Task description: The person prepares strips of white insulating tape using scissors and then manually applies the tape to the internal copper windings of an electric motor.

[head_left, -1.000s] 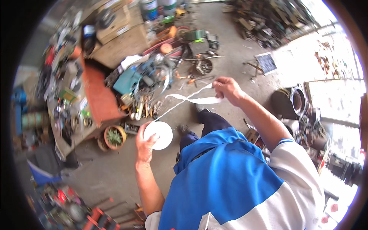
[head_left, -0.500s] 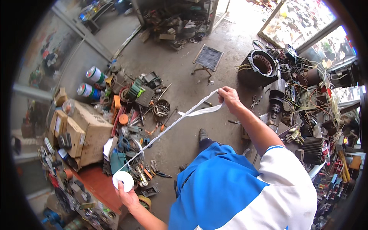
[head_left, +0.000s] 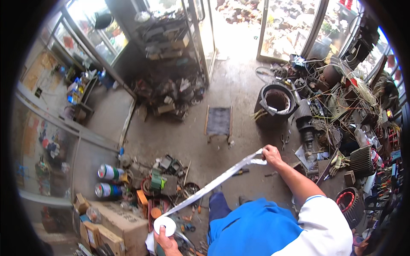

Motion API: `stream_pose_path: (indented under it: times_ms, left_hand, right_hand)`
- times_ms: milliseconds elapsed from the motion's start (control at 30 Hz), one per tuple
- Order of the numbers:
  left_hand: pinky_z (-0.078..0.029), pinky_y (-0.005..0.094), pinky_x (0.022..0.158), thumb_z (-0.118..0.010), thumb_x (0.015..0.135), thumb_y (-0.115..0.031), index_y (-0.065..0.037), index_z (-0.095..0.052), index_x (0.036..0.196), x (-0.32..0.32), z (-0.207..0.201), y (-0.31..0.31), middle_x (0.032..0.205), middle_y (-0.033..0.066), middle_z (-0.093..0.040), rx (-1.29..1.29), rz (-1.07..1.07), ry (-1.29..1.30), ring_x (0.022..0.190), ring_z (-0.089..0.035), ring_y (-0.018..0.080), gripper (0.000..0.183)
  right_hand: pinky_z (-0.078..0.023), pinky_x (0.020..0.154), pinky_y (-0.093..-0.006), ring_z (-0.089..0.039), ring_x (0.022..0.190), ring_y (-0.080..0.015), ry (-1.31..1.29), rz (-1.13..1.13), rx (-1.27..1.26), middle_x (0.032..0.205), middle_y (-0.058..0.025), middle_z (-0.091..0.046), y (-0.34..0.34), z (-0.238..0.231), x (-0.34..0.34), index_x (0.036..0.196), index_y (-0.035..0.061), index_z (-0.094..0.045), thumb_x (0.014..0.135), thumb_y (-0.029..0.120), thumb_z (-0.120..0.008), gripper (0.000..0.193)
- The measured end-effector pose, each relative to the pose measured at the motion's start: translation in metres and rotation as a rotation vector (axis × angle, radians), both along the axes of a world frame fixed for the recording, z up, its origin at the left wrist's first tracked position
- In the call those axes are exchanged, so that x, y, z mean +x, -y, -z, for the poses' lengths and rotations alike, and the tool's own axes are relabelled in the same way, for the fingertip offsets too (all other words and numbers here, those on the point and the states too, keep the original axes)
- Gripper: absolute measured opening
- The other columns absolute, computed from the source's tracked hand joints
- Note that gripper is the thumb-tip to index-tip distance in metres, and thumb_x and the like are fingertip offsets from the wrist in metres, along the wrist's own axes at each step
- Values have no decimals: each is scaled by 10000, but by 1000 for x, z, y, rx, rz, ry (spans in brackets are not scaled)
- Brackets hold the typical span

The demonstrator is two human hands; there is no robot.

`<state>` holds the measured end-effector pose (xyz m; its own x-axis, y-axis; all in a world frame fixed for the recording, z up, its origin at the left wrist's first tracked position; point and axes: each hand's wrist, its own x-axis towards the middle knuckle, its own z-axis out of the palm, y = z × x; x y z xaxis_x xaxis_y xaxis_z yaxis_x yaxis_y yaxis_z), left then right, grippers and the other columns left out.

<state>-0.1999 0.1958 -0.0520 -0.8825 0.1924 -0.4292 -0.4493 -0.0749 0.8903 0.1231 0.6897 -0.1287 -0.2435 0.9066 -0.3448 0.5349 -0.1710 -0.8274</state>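
Note:
A roll of white tape [head_left: 170, 225] sits in my left hand [head_left: 167, 244] at the lower left, its thumb pressed over the roll's centre. From the roll, a long white strip [head_left: 209, 186] stretches taut up and to the right. My right hand [head_left: 272, 155] pinches the strip near its far end, and a short loose tail hangs back beside the fingers. Both hands are in the air above the floor, in front of my blue-clad body.
A small folding stool [head_left: 219, 121] stands ahead. Right of it are a motor housing [head_left: 276, 101], scissors [head_left: 285, 141] and tangled wires [head_left: 363, 91]. Tools and parts crowd the left beside a cardboard box [head_left: 124, 224] and two paint cans [head_left: 109, 171]. A glass door [head_left: 286, 30] lies beyond.
The view has tilted up toward the doorway and my body has moved forward. Between the hands the strip has gone from twisted and narrow to flatter, and its loose tail looks shorter.

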Motion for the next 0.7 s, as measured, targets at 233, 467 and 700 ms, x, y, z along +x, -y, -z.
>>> stream_pose_path:
  times_ms: [233,467,700]
  left_hand:
    - [-591,390,895,-676,803,86,34,-508,1319,-122,13,-228,1167,130,-640,58,421,-84,1029,-670,244,545]
    - [-567,373,952,-746,815,60,36,-495,1347,-129,-13,-393,1197,125,-630,214,693,-159,1077,-652,233,588]
    - [-575,364,925,-756,816,33,20,-522,1323,-110,41,-484,1199,130,-646,50,639,-140,1062,-663,238,559]
  right_hand:
    - [-553,626,-356,-673,651,-179,15,497,48,707,-99,-689,-15,18,96,894,-23,-693,890,187,-572,242]
    - [-565,810,-439,-734,834,-337,426,687,69,847,-206,-746,-9,67,203,944,-8,-751,890,204,-610,260]
    - [-577,796,-434,-741,823,-354,504,701,-63,858,-230,-741,-61,135,197,941,-38,-742,883,184,-627,257]
